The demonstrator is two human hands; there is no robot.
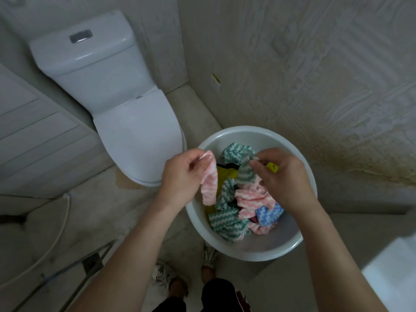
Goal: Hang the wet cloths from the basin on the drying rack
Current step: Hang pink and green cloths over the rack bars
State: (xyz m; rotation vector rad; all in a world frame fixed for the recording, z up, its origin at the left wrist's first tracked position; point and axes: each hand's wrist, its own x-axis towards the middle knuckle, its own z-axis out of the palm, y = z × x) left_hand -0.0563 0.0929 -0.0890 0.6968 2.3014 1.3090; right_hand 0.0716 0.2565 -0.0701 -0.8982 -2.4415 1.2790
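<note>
A white round basin (pixel 252 251) stands on the floor in front of me, holding several wet cloths in green, pink, blue and yellow zigzag patterns. My left hand (pixel 180 174) pinches the top edge of a pink-and-white cloth (pixel 209 188), which hangs down over the basin's left rim. My right hand (pixel 283 176) pinches a corner of a green-and-white cloth (pixel 246 172) that trails down into the pile. A blue cloth (pixel 269 213) and more pink cloths (pixel 253 198) lie below my right hand. Thin metal bars of a rack (pixel 94 264) show at the lower left.
A white toilet (pixel 126 113) with its lid down stands to the left of the basin. A tiled wall rises on the right, with a small socket (pixel 215 81). A hose (pixel 60 230) curves over the floor at the left. My feet are just below the basin.
</note>
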